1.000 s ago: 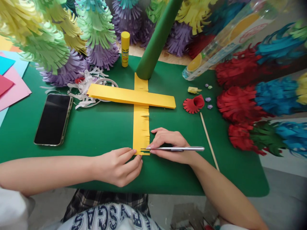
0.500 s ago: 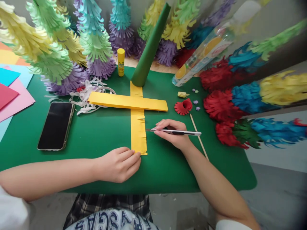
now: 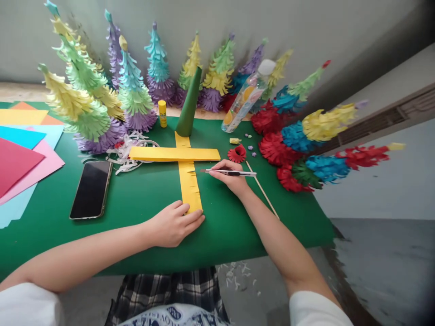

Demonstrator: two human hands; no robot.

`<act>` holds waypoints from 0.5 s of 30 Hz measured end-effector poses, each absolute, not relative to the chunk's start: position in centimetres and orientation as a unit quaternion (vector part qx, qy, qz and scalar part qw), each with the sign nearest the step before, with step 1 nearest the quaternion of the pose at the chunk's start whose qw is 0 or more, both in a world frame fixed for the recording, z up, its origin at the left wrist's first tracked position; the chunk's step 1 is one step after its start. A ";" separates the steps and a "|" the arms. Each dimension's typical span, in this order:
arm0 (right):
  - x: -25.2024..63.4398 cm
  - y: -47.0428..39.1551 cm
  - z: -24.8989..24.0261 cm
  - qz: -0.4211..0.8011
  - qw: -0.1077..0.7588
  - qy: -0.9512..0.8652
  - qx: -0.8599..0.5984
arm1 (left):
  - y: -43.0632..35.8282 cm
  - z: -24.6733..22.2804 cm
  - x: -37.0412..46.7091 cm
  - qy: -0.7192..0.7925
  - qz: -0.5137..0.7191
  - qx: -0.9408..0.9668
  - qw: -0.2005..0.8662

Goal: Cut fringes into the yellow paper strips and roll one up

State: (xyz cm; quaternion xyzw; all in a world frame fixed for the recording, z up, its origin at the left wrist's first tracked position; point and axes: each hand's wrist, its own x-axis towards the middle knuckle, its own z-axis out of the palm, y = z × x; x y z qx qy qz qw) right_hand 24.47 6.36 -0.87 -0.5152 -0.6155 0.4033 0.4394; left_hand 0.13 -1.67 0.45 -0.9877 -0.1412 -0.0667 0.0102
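Colours: yellow strips [image 3: 189,181], green cone [image 3: 189,108]
You wear a white shirt [image 3: 30,303] with dark-blue print above black-and-white plaid fabric [image 3: 149,290].

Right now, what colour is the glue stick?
The glue stick is yellow, cap and all; it shows best in the head view.

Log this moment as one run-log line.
left hand: on near end of slit yellow strip | right hand: holding craft knife, tip beside strip | crosswise yellow strip: on top | green cone: at far end
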 end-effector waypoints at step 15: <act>24.6 7.0 -0.8 0.401 0.450 -0.608 -0.517 | -1.7 1.4 0.6 -0.138 -0.019 -0.990 0.015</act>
